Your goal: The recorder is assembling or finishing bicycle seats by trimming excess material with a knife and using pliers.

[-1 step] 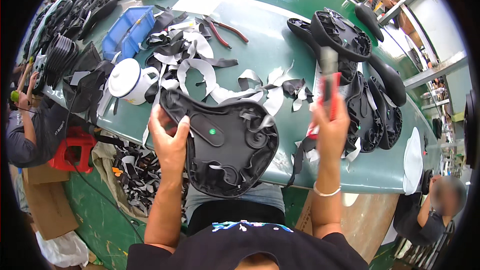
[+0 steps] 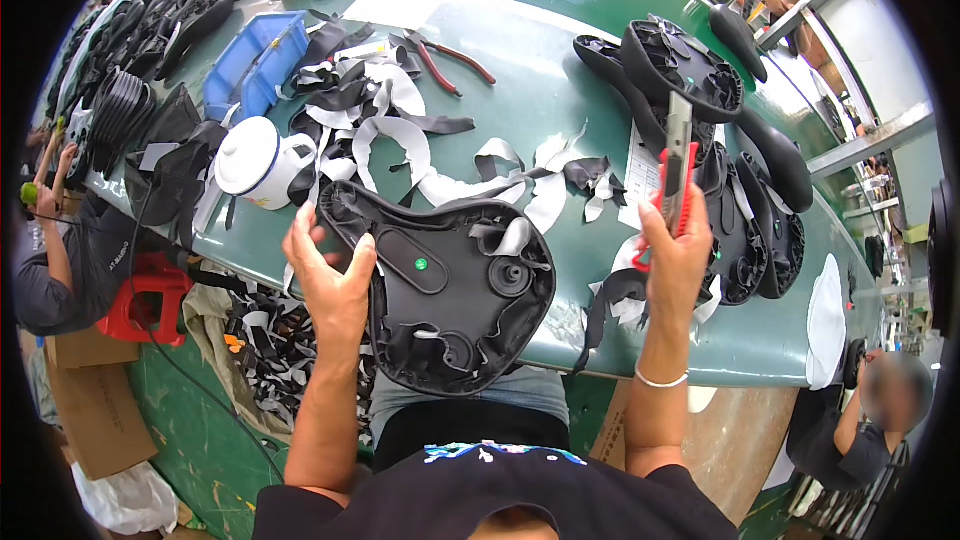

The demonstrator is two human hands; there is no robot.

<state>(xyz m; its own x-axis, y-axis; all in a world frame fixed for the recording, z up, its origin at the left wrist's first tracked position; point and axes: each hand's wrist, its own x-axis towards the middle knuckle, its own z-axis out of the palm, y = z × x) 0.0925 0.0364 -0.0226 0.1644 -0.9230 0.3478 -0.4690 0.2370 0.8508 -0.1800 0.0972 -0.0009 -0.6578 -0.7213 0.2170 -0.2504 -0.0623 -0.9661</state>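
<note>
A black bicycle saddle [image 2: 400, 315] lies underside up at the table's near edge, its narrow nose toward the upper left. Black and grey cover edging is folded in around its rim, and a small green sticker marks the middle. My left hand [image 2: 335, 275] is at the saddle's left edge, fingers spread apart, the thumb against the rim. In my right hand [image 2: 680, 250] is a red utility knife [image 2: 677, 180], held upright with its metal end pointing away from me. The knife is off to the right of the saddle, touching nothing on the table.
Fabric offcuts [image 2: 395, 145] spread across the table's middle. Red-handled pliers [image 2: 450, 60], a blue bin [image 2: 257, 65] and a white lidded mug [image 2: 250, 162] stand beyond. More saddles [image 2: 685, 70] pile up at right. A red stool [image 2: 150, 295] and co-workers are at the sides.
My right hand has shifted slightly right with the utility knife, which now shows sharply instead of blurred. My left hand's fingers have loosened and moved a little left at the saddle's edge.
</note>
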